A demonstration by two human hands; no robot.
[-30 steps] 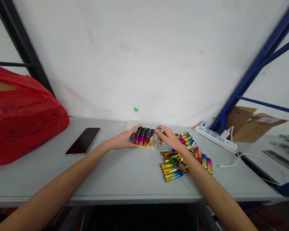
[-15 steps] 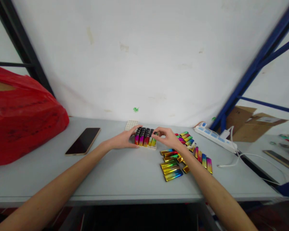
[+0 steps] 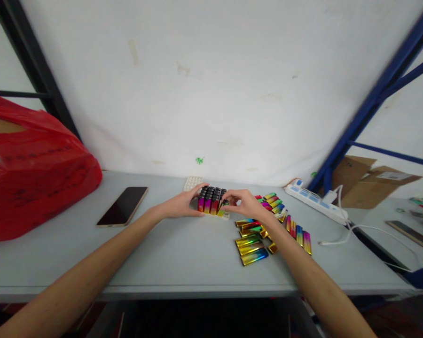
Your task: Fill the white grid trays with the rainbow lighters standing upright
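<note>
Lighter (image 3: 221,211) in the right hand (image 3: 246,205) now leans at the front right of the white tray (image 3: 226,216), just right of the centre of the frame. A second ago that hand was off to the tray's right side with a lighter between its fingers; half a second ago it was over the tray's right-hand columns, with two yellow lighters upright there. Now it sits lower and nearer the front edge, and one yellow lighter tilts to the right. This reads as a lighter being worked at its place rather than one settled upright.

The right grip is narrow, thumb and fingers pinched about the lighter's dark top. The left hand (image 3: 178,205) has not moved: its grip spans the tray's left side, thumb in front and fingers behind, bracing it.

The tray holds packed rows of upright lighters (image 3: 207,205), black tops up. Behind it, a second white tray (image 3: 193,182) shows a grid of small shapes, too small to tell whether bumps or sockets. Loose lighters (image 3: 254,257) lie on the bench (image 3: 183,263), right of centre. At the left edge, a red bag (image 3: 38,173) has something brown inside.
</note>
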